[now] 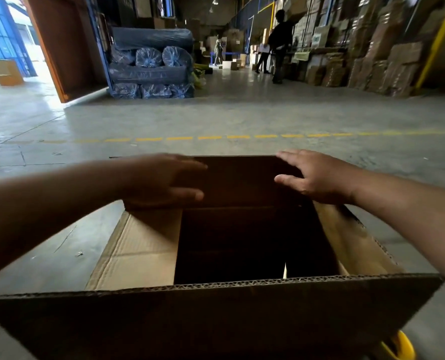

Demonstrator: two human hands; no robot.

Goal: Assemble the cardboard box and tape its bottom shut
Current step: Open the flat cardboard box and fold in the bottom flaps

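A large brown cardboard box (216, 315) stands open in front of me on the concrete floor, its inside dark. The near flap stands up across the bottom of the view. The left side flap (140, 250) folds inward and the right side flap (351, 242) leans up and outward. My left hand (161, 180) lies flat with fingers together on the far flap (242, 178), over the left flap's far end. My right hand (317, 175) rests on the far flap's right part, fingers spread. Neither hand holds anything.
A yellow object (400, 346) shows at the bottom right behind the box. A dashed yellow line (216, 137) crosses the floor beyond. Blue-wrapped rolls (151, 66) are stacked at the back left, cardboard stacks (372, 53) at the right. A person (281, 45) stands far off.
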